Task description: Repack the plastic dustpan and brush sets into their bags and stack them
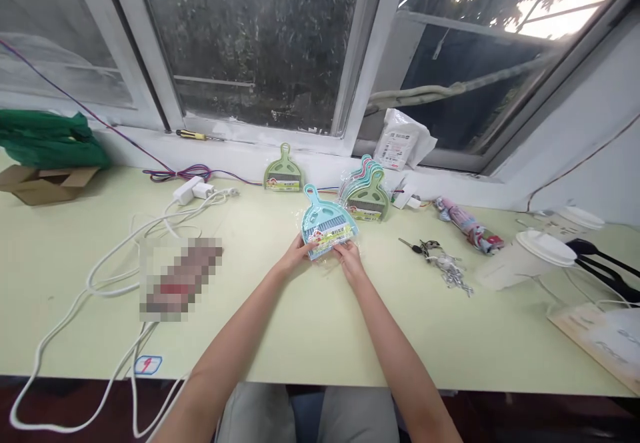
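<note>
Blue dustpan (325, 224) braced by its lower corners between two hands

The wrapped blue dustpan stood at the middle of the tabletop (310, 336), its looped handle pointing toward the window and its printed label facing the person. The left hand (296, 254) was closed on the lower left corner, its thumb over the front; the right hand (350, 260) was closed on the lower right side, its fingers partly hidden. Gripping both sides probably kept the slick plastic from twisting and left the label uncovered. Whether the bottom edge bore on the tabletop could not be told.

Behind it to the left, a green dustpan (283, 171) stood handle up against the low wall (240, 156), which likely served as its support. To the right, just beside the blue one, a row of dustpans (369, 193) overlapped closely, green in front, pink and blue behind; their matching outlines seemed to let them nest. The keys (440, 262) lay farther right and the white cord (113, 292) looped at the left, both apart from the hands.
</note>
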`<state>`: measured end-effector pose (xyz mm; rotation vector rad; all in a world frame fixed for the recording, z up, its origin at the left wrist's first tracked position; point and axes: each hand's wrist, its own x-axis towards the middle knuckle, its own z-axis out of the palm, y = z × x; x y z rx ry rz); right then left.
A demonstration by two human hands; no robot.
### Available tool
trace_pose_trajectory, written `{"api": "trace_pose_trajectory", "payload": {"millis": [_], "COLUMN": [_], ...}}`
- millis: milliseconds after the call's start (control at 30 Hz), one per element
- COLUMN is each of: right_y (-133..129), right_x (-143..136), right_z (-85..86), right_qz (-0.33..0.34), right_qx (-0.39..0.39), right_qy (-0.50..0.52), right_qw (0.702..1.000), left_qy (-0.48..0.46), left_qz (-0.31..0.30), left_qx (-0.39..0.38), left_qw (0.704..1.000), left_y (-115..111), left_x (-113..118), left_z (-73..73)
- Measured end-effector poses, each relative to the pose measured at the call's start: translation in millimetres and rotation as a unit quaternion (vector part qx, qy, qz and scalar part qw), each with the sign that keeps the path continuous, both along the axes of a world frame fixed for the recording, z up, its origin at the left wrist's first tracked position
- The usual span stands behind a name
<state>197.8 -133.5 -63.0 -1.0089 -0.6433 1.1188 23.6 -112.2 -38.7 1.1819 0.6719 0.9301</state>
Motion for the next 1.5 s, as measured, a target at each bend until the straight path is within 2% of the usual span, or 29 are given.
{"api": "trace_pose_trajectory", "payload": {"millis": [300,467,533,600,667,767,867,933,1000,1133,1233,1400,1500], "right_y": [0,-3,-9,-15,-22,-27,-28,-27,-25,-19,-14,-13,-11], "right_x": [-2,10,21,30,34,34,30,29,31,41,45,33,26], "right_z": [5.9,9.1,12.3,18.8,27.4,38.2,40.8,38.5,34.4,22.5,14.0,10.3,7.0], "right_qz": [0.015,0.069,0.034,-0.049,-0.097,-0.042,0.028,0.048,0.045,0.01,-0.021,-0.096,-0.113], "right_qx": [-0.017,-0.072,-0.054,0.013,0.103,0.178,0.184,0.178,0.174,0.155,0.123,0.116,0.106], "right_qy": [0.003,-0.126,-0.202,-0.29,-0.39,-0.503,-0.549,-0.569,-0.56,-0.5,-0.527,-0.551,-0.523], "right_qw": [1.0,0.987,0.977,0.956,0.91,0.845,0.815,0.802,0.809,0.852,0.841,0.821,0.838], "left_qy": [-0.003,-0.011,-0.001,-0.007,-0.021,-0.023,-0.019,-0.02,-0.018,0.013,0.045,0.056,0.052], "left_qz": [0.025,0.076,0.091,0.098,0.101,0.093,0.083,0.084,0.075,0.019,-0.03,-0.062,-0.084], "left_qx": [-0.028,-0.035,-0.036,-0.047,-0.067,-0.093,-0.104,-0.107,-0.111,-0.107,-0.091,-0.083,-0.079], "left_qw": [0.999,0.996,0.995,0.994,0.992,0.991,0.991,0.99,0.991,0.994,0.994,0.993,0.992], "left_y": [-2,7,11,15,17,18,18,18,18,21,22,19,17], "left_x": [2,-8,-14,-20,-23,-23,-22,-23,-26,-34,-36,-34,-33], "left_z": [4.0,0.6,0.9,2.1,2.9,2.0,0.1,-0.1,0.1,-0.5,-0.6,3.7,5.8]}}
